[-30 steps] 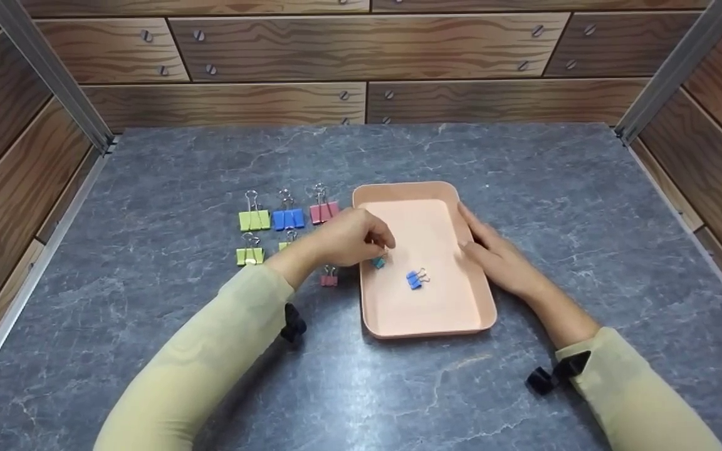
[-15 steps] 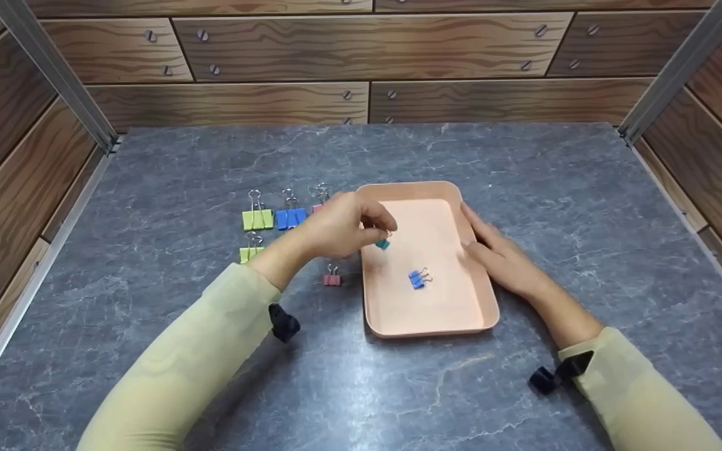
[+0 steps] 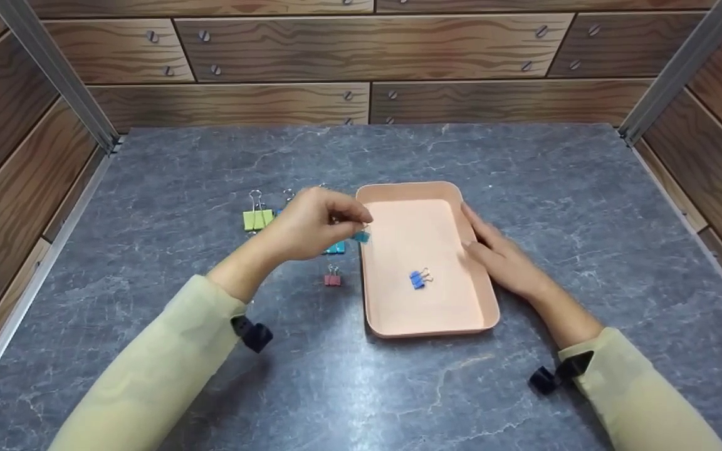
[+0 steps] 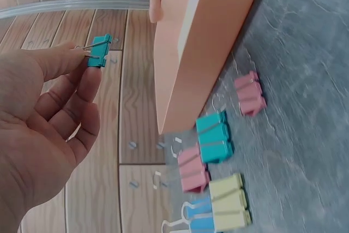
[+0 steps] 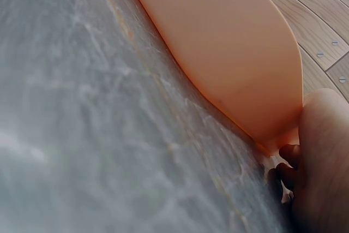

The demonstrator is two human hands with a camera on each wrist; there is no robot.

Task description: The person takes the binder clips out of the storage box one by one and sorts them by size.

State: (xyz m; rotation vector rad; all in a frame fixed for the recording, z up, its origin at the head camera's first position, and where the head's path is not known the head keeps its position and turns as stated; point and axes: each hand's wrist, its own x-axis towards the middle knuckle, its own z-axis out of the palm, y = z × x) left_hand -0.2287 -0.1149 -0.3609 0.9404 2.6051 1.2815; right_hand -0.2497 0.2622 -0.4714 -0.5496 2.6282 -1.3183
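Observation:
My left hand pinches a small teal binder clip by its wire handles, between thumb and fingertips. In the head view this hand is raised at the left rim of a peach tray. A small blue binder clip lies inside the tray. My right hand holds the tray's right side, its thumb over the rim. In the right wrist view that hand has curled fingers beside the outer wall. A small pink binder clip lies on the table left of the tray.
Larger binder clips stand in rows left of the tray, partly hidden by my left hand: yellow-green, teal, pink and blue. Wood-patterned panels enclose the marbled table.
My left hand has lifted the small teal clip up from the tray floor and carried it leftward to the tray's left rim. The right hand and the tray stay put.

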